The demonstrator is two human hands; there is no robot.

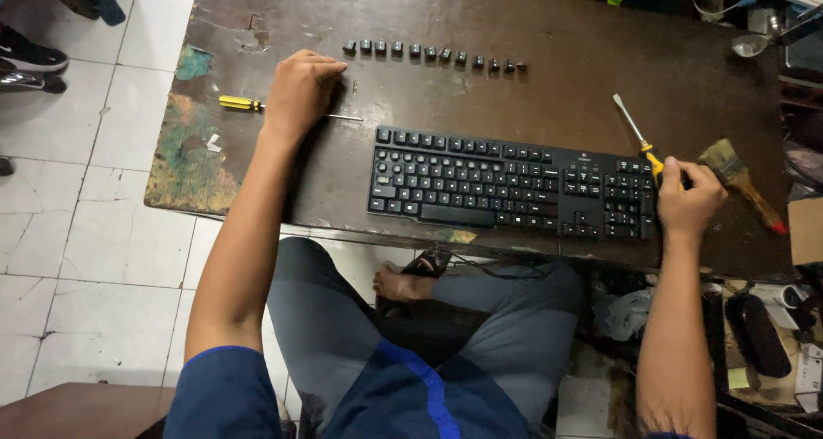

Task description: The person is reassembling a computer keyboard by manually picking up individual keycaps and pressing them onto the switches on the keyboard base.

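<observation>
Nearest me, my right hand [688, 201] was clamped on a yellow-handled screwdriver [641, 143] at the right end of the black keyboard [510, 184], centre frame, while my left hand [302, 87] lay curled over a second screwdriver [244, 105], upper left; I judged a shallow blade angle under each keycap safest.

Left hand [300, 92]: arm stretched forward, bare forearm, blue sleeve at the shoulder; palm down, fingers curled, up and left of the keyboard [514, 190].
Right hand [688, 201]: forearm straight ahead, fist closed, knuckles up, just beside the keyboard's right end.
Both hands well apart.
</observation>
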